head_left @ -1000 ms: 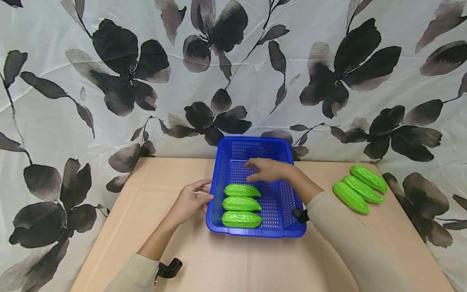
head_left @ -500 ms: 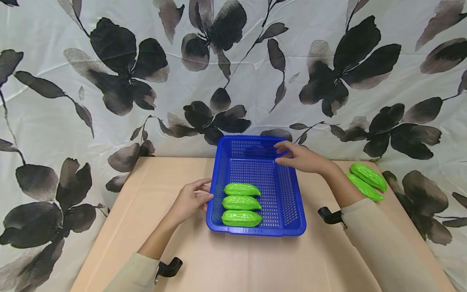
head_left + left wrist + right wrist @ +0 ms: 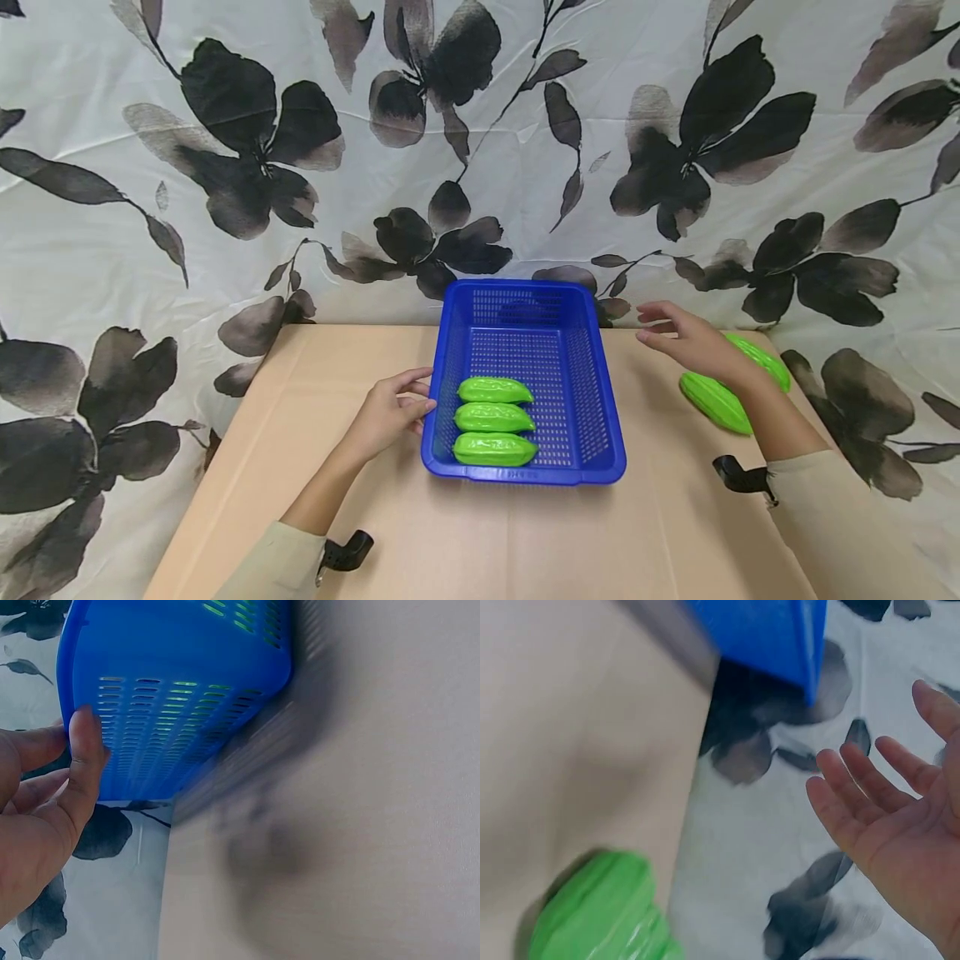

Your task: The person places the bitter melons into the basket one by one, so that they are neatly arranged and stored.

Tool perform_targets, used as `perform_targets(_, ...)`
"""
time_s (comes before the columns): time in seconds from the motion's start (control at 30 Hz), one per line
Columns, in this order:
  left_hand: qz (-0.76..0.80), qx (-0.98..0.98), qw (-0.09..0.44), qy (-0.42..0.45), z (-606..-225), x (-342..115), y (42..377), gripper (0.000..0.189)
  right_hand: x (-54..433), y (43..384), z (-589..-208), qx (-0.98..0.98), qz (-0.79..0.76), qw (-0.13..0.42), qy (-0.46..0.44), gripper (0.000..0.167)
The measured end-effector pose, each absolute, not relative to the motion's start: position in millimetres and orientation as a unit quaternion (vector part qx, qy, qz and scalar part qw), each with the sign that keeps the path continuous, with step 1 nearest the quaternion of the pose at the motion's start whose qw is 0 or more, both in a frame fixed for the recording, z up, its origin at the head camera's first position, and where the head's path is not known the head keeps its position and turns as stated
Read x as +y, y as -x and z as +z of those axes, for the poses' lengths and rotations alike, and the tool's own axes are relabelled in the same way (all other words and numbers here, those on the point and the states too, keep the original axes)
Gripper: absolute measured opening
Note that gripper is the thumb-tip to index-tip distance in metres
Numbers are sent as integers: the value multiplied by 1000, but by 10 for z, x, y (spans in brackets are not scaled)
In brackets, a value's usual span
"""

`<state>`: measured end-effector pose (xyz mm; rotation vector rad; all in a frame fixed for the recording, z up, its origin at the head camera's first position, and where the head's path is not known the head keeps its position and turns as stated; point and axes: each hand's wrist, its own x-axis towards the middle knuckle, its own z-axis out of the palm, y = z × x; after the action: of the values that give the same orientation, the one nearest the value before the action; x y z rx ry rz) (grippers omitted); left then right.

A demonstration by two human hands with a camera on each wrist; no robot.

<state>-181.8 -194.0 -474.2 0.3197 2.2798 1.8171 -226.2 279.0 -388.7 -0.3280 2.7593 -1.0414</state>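
Note:
My left hand (image 3: 386, 414) pinches the left rim of a blue perforated plastic basket (image 3: 615, 454). In the left wrist view the thumb (image 3: 87, 739) lies on the outer wall, with fingers at the rim. Glossy green ridged fruits like bitter melons (image 3: 493, 417), three of them, lie in a column at the basket's near left. My right hand (image 3: 693, 340) is in the air right of the basket, holding nothing, its fingers relaxed. Below its wrist lie more green fruits (image 3: 712, 402), partly hidden by the forearm. One green fruit (image 3: 604, 915) shows at the bottom of the right wrist view.
The basket stands on a tan tabletop (image 3: 525, 533), near its back edge. Behind the table hangs a white cloth (image 3: 540, 192) with dark flower prints. A black wrist camera (image 3: 738, 475) sticks out from the right sleeve, another black camera (image 3: 348, 550) from the left.
My right hand, empty throughout, has moved from over the inside of the basket, across its right rim, to the fruits on the right. The left hand stays at the rim.

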Motion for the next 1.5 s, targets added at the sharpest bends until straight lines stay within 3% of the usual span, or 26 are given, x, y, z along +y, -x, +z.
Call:
perform_targets(0.33,619,770,108,-111,-4732,-1944,1825,56,3311,2073,-4114,945,-309,71,79,65)
perform_targets(0.77,619,771,106,-109,-4728,-1931,1823,56,3676,1859,-4558,979,-199,7,42,78)
perform_targets(1.07,618,771,104,-110,-4739,-1938,1819,56,3728,1715,-4884,979,-189,-60,35,68)
perform_targets(1.5,619,771,108,-103,-4712,-1940,1811,56,3714,1679,-5031,981,-183,-60,-6,70)
